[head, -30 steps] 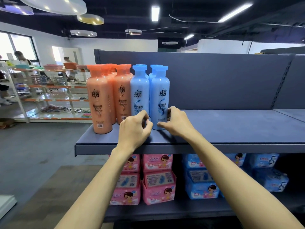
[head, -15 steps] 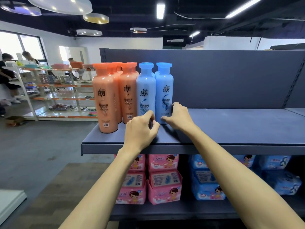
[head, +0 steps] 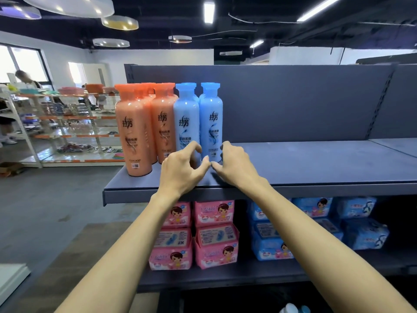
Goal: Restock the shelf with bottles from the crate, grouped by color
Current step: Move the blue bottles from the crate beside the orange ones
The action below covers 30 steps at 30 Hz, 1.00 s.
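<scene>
1. While both our arms reach up from the bottom edge toward the middle of the frame, our left hand point(head: 182, 171) and right hand point(head: 237, 167) meet, thumbs almost touching, at the foot of two blue bottles on the grey shelf point(head: 316, 163).
2. Our right hand curls its fingers point(head: 225, 147) against the right flank of the right blue bottle point(head: 211, 118), with the thumb tucked at its front base, so it holds that bottle low down.
3. Our left hand bends index finger and thumb into an arc in front of the left blue bottle point(head: 186, 119). We cannot tell whether it grips the bottle or only touches it.
4. Both blue bottles stand upright side by side, pressed together, just left of centre on the shelf.
5. Orange bottles point(head: 133, 132) stand upright in a cluster further left, and the nearest is just beside the left blue bottle.
6. On the lower shelf, pink packs point(head: 214, 236) sit stacked under our hands, with blue packs point(head: 316, 224) to their right.
7. At the very bottom edge, right of centre, pale blue bottle tops point(head: 293, 309) show against a dark space.
</scene>
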Available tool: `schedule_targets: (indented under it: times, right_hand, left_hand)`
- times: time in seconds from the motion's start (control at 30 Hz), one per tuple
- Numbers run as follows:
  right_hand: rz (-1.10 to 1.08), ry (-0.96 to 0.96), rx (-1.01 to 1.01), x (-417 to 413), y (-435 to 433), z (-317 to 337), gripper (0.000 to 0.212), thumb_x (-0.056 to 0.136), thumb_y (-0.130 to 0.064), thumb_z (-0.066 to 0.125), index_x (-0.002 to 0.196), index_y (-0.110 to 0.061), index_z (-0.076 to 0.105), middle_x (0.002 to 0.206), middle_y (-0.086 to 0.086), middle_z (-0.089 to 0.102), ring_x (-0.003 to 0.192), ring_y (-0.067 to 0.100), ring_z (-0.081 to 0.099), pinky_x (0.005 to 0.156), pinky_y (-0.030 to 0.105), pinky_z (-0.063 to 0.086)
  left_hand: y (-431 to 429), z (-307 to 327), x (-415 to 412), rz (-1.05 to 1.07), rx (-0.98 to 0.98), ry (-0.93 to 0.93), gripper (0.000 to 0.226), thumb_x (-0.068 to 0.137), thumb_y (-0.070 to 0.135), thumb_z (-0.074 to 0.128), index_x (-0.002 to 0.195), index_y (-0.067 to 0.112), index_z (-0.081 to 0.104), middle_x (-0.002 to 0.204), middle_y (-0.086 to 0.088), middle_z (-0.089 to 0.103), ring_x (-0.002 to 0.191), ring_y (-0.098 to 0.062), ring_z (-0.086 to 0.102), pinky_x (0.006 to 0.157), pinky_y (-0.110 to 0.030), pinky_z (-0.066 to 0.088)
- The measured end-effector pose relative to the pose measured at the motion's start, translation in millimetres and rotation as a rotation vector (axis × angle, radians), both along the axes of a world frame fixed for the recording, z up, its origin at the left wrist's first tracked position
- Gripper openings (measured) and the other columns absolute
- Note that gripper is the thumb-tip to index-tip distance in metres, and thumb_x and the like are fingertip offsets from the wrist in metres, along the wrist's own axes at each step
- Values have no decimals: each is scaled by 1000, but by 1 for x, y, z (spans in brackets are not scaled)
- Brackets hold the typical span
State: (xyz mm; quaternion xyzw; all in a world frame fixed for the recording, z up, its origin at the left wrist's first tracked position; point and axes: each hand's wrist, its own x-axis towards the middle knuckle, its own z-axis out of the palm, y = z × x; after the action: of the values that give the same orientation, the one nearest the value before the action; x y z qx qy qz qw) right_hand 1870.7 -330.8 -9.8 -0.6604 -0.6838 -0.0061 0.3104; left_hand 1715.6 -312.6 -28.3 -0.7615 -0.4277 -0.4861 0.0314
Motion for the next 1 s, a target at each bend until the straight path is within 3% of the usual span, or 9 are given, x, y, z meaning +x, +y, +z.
schedule_targets:
  times: [0.2, 0.4, 0.63, 0.87, 1.0]
  right_hand:
    - [20, -28, 41, 14, -35, 0, 33, 97, -31, 59, 119, -8, 52, 114, 11, 66, 108, 33, 60, 86, 39, 47]
    - [-2, -28, 45, 39, -66, -4, 37, 96, -36, 60, 118, -7, 52, 110, 11, 67, 104, 32, 62, 89, 44, 50]
    - [4, -15, 107, 80, -114, -19, 41, 96, -35, 60, 126, -9, 55, 117, 7, 70, 107, 25, 65, 93, 43, 51]
    - [-84, -142, 45, 140, -154, -74, 35, 97, -34, 58, 122, -10, 54, 107, 7, 67, 100, 29, 64, 85, 43, 51]
    - [-123, -195, -97, 164, -164, -119, 32, 99, -35, 53, 120, -10, 50, 104, 6, 61, 94, 30, 62, 75, 38, 44]
  left_hand:
    - [-14, -1, 2, -155, -30, -89, 24, 82, 50, 57, 89, 27, 57, 61, 6, 55, 58, -9, 53, 58, -36, 49]
    - [-34, -2, 29, -195, 43, 128, 36, 81, 55, 55, 98, 23, 58, 77, 8, 52, 72, -11, 49, 65, -36, 49]
    - [-51, -12, 69, -230, 139, 247, 40, 83, 55, 55, 98, 19, 62, 87, 5, 54, 81, -17, 53, 67, -38, 49]
    - [-83, -51, 120, -356, 288, 324, 33, 84, 38, 61, 95, 7, 65, 88, -6, 58, 76, -27, 52, 70, -38, 47]
    - [-100, -101, 148, -397, 145, 394, 35, 80, 40, 59, 96, 9, 64, 87, -5, 57, 76, -26, 52, 67, -40, 46]
